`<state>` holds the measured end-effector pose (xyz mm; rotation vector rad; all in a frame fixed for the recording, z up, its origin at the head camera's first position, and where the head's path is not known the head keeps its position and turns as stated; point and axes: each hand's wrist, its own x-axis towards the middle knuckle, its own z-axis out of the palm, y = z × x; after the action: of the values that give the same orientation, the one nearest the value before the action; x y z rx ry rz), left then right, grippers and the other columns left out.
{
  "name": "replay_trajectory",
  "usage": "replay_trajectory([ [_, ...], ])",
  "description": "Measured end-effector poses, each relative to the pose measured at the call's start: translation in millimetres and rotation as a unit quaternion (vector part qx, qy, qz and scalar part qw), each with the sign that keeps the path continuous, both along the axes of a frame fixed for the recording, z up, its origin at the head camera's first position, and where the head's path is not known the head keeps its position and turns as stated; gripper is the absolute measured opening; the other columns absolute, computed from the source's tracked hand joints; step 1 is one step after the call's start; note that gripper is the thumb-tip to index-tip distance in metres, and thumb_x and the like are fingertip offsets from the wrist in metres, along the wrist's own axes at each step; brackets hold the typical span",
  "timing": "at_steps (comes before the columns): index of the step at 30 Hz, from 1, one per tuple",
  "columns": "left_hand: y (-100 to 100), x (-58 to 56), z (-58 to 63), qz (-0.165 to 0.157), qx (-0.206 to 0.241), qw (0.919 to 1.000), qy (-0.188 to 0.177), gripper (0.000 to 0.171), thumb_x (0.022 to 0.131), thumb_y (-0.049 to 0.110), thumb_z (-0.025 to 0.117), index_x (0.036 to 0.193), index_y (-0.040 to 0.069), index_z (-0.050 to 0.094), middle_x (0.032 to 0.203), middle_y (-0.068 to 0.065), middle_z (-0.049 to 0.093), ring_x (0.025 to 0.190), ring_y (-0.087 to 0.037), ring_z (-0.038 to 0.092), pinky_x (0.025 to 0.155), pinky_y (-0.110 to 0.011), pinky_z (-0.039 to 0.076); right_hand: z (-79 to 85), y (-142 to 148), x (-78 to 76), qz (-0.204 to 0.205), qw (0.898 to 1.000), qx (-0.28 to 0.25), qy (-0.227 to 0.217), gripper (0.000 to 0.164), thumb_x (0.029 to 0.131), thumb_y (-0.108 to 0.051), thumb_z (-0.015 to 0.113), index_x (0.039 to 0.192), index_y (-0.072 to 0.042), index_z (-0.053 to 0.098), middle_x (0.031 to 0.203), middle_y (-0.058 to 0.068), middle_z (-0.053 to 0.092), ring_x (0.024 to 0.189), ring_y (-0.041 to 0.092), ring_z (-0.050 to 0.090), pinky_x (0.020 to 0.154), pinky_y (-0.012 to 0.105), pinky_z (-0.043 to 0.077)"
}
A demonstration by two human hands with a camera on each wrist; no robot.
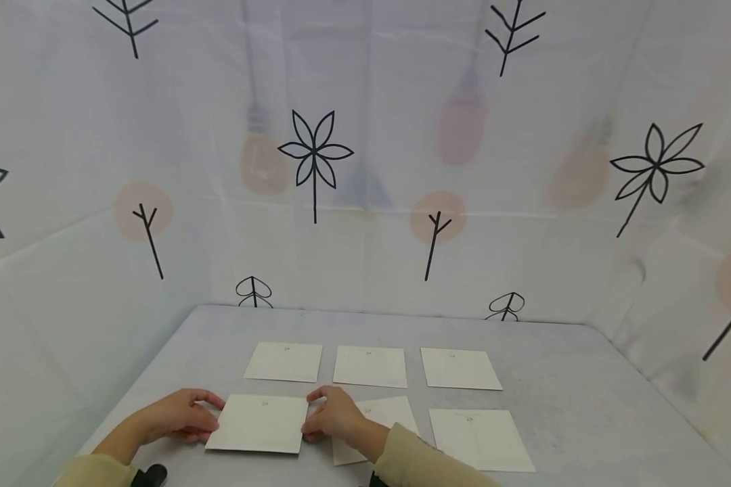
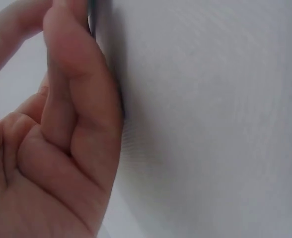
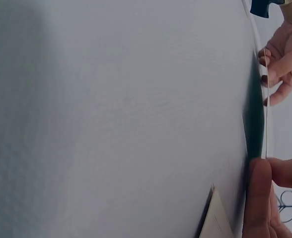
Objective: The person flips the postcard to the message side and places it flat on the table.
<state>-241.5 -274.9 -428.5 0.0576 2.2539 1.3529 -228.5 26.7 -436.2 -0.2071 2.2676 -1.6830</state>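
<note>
A cream rectangular card with a small faint mark near its far edge is at the front left, between my two hands. My left hand pinches its left edge, and my right hand pinches the right edge between thumb and fingers. Seen edge-on in the right wrist view, the card is slightly above the table, with a dark shadow beneath. Beside it a second cream card lies at a slant, partly covered by my right hand and forearm. In the left wrist view, my left hand's fingers are bent by the tabletop.
Three similar cards, the back left, back middle and back right, form a row. Another card lies at front right. Behind the pale table hangs a white curtain with plant and bulb prints.
</note>
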Motion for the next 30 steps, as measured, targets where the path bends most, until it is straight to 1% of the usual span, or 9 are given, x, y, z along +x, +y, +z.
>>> replay_trajectory([
  [7,5,-0.6,0.5,0.005,-0.033,0.9994,0.006,0.036,0.080,0.008,0.069,0.111,-0.003,0.054,0.074,-0.005,0.063,0.061,-0.012,0.059,0.055,-0.022,0.048,0.4,-3,1.5,-0.009,0.999,0.030,0.008,0.037,0.069,0.012,0.072,0.103,0.003,0.060,0.065,0.005,0.060,0.052,0.016,0.063,0.053,0.026,0.053],
  [13,13,-1.6,1.0,0.040,-0.091,0.9950,0.007,0.033,0.078,0.008,0.072,0.106,0.001,0.057,0.070,-0.006,0.064,0.057,-0.013,0.058,0.053,-0.021,0.047,2.6,-1,1.8,-0.006,0.998,0.053,0.014,0.037,0.068,0.010,0.074,0.102,0.002,0.061,0.064,0.004,0.059,0.053,0.016,0.063,0.053,0.025,0.052],
  [16,16,-1.3,1.8,0.044,-0.104,0.9936,0.009,0.032,0.077,0.008,0.073,0.103,0.002,0.057,0.067,-0.007,0.063,0.055,-0.012,0.058,0.051,-0.020,0.046,3.6,2,-0.4,0.002,0.998,0.055,0.016,0.037,0.069,0.007,0.075,0.103,0.000,0.062,0.066,0.003,0.059,0.054,0.014,0.062,0.053,0.025,0.051],
  [20,15,-1.3,1.6,0.035,-0.104,0.9938,0.018,0.030,0.078,0.009,0.073,0.101,0.002,0.056,0.065,-0.007,0.062,0.054,-0.012,0.057,0.050,-0.020,0.045,4.3,10,-5.6,0.017,0.999,0.042,0.025,0.033,0.072,0.003,0.073,0.103,-0.002,0.062,0.069,0.004,0.059,0.057,0.014,0.060,0.054,0.027,0.049],
  [25,16,-1.2,0.7,0.047,-0.102,0.9929,0.040,0.031,0.078,0.012,0.074,0.101,0.001,0.057,0.067,-0.006,0.061,0.056,-0.014,0.056,0.053,-0.023,0.047,6.4,20,-7.4,0.016,1.000,0.011,0.017,0.029,0.074,0.003,0.071,0.101,-0.001,0.062,0.073,0.006,0.058,0.059,0.016,0.061,0.059,0.030,0.053],
  [27,17,-1.1,0.8,0.056,-0.089,0.9931,0.053,0.033,0.078,0.014,0.074,0.102,0.000,0.057,0.071,-0.006,0.060,0.059,-0.015,0.057,0.055,-0.025,0.048,8.3,24,-6.6,0.014,1.000,0.001,0.012,0.029,0.074,0.003,0.070,0.101,0.000,0.061,0.074,0.007,0.058,0.061,0.017,0.062,0.060,0.031,0.054],
  [30,18,-0.9,1.1,0.051,-0.053,0.9945,0.075,0.040,0.079,0.016,0.074,0.107,-0.003,0.055,0.077,-0.005,0.059,0.066,-0.015,0.058,0.060,-0.027,0.051,11.6,30,-5.5,0.017,1.000,-0.011,0.009,0.029,0.075,0.003,0.069,0.103,0.002,0.060,0.076,0.008,0.059,0.063,0.020,0.064,0.062,0.032,0.055],
])
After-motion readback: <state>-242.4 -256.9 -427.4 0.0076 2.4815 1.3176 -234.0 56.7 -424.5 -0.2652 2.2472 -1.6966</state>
